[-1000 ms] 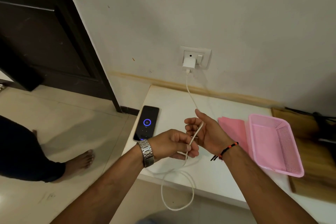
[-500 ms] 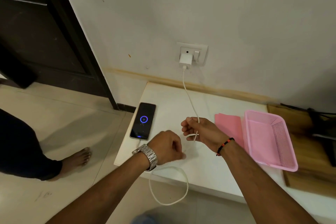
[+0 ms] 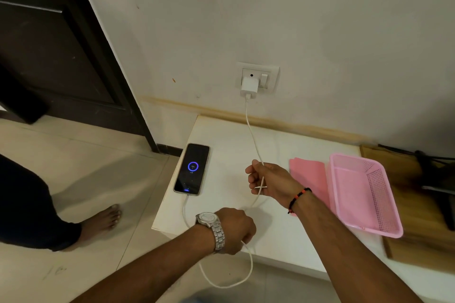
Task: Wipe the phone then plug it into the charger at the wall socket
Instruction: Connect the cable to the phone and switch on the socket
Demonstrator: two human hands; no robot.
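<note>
Phone (image 3: 192,169) lies face up at the table (image 3: 283,231) left edge, charging ring lit, cable (image 3: 253,135) run from charger (image 3: 249,86). Cable is gripped by fingers of right hand (image 3: 267,179) and left hand (image 3: 236,230). Slack should be coiled gently, without tugging the phone's plug.

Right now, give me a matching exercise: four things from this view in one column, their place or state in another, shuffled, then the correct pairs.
Things:
1. phone
2. charger
3. cable
4. pink basket

Places or states:
A. plugged into the wall socket
B. held by the right hand and the left hand
C. lying flat, screen lit with a blue ring
D. at the right of the white table, beside the pink cloth

Pairs: 1-C, 2-A, 3-B, 4-D
</note>
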